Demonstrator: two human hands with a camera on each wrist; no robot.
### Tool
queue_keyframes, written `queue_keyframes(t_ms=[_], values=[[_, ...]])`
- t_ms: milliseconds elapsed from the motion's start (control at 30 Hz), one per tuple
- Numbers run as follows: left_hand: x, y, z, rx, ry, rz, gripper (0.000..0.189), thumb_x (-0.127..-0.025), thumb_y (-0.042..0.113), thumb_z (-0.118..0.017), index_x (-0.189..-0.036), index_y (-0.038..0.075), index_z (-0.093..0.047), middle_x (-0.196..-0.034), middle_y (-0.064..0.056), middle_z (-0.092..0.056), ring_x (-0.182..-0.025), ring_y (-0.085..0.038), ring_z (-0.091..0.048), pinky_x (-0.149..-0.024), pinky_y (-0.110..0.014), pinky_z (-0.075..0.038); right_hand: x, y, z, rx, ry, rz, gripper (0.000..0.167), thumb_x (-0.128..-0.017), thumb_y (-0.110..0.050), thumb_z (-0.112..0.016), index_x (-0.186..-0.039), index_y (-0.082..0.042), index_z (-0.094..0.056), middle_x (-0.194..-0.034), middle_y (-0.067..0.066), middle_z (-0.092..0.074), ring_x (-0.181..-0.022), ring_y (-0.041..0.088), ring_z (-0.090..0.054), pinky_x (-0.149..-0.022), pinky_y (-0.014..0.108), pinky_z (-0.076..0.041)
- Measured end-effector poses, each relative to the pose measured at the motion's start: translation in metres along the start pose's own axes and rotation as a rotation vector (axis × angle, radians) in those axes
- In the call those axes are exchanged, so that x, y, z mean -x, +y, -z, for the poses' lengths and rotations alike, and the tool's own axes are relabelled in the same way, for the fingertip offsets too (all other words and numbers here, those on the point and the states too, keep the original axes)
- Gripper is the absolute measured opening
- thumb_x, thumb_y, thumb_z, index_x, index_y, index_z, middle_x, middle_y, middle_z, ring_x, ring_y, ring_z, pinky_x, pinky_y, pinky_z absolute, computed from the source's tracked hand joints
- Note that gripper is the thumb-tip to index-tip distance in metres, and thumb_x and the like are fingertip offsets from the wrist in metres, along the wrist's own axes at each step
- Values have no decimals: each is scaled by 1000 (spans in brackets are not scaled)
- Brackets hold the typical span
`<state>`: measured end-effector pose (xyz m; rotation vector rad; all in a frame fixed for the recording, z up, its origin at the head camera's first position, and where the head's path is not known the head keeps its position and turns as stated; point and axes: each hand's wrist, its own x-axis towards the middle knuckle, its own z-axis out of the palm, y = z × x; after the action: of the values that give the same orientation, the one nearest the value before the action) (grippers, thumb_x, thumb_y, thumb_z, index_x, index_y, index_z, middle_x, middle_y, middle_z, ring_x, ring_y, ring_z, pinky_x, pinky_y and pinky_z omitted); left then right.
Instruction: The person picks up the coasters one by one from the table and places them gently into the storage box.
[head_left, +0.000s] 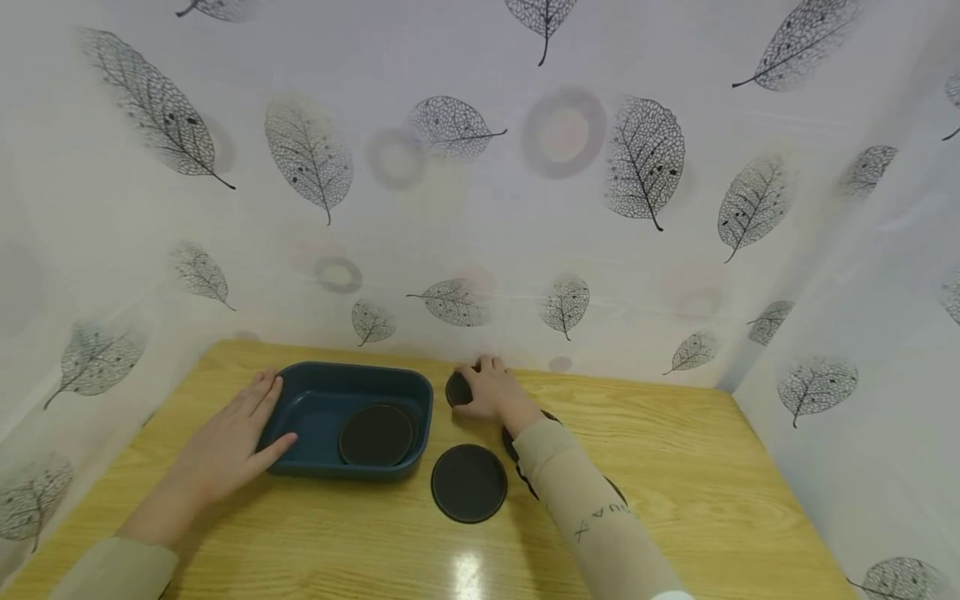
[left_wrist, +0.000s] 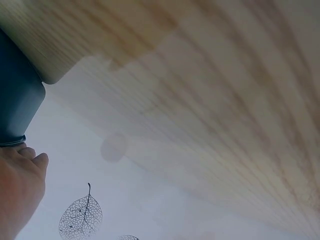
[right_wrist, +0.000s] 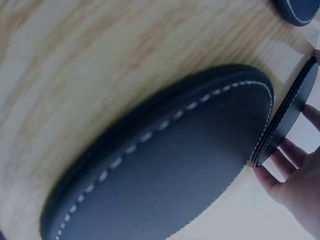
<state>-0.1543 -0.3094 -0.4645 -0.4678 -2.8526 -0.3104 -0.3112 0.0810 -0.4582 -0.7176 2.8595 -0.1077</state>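
Observation:
My left hand [head_left: 236, 437] rests at the left side of a dark blue rectangular tray [head_left: 318, 472], fingers straight along its rim and thumb extended over the front left corner. In the left wrist view, fingertips meet the tray's rim [left_wrist: 12, 144]. A round black coaster [head_left: 377, 436] with stitched edging lies inside the tray at the right, overlapping another beneath it. To the tray's right, near the table's back edge, my right hand [head_left: 491, 393] grips another coaster [right_wrist: 289, 114]. Its fingers and thumb hold the edge, and the coaster stands tilted in the right wrist view.
A loose black coaster [head_left: 469, 483] lies on the wooden table [head_left: 337, 542] in front of the tray's right end. More coasters [head_left: 617, 490] are partly hidden under my right forearm. A white leaf-print curtain [head_left: 480, 225] closes off the table's back and sides.

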Motion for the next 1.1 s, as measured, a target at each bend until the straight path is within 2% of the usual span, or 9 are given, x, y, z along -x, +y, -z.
queue_keyframes(t_ms=[167,467,867,1100], values=[[0,0,-1,2,-4,0,91,-106,47,-60,-164,-12,-23,-172,-33,-22,-163,-46,-20,-125,-14,19,2,-1,0,2,-1,-7,81,-93,-58,-73,-161,-25,-46,-161,25,-40,-152,44,-37,-121,60,-41],[-2,1,1,7,-22,1,91,-106,47,-59,-164,-13,-21,-172,-34,-22,-163,-47,-19,-134,-30,10,2,0,0,3,11,-22,78,-90,-61,-74,-155,-24,-51,-155,27,-43,-144,43,-44,-116,61,-45],[0,1,2,8,-31,11,92,-107,48,-58,-164,-12,-19,-172,-34,-20,-164,-46,-16,-132,-26,13,4,-1,8,0,44,-17,80,-89,-61,-74,-156,-24,-50,-157,25,-43,-146,43,-42,-114,67,-44],[1,1,0,-1,-13,3,91,-107,47,-58,-163,-13,-21,-172,-34,-22,-163,-46,-18,-134,-29,11,12,-7,24,13,114,57,76,-89,-56,-75,-153,-24,-53,-139,19,-51,-128,36,-48,-97,54,-48]])
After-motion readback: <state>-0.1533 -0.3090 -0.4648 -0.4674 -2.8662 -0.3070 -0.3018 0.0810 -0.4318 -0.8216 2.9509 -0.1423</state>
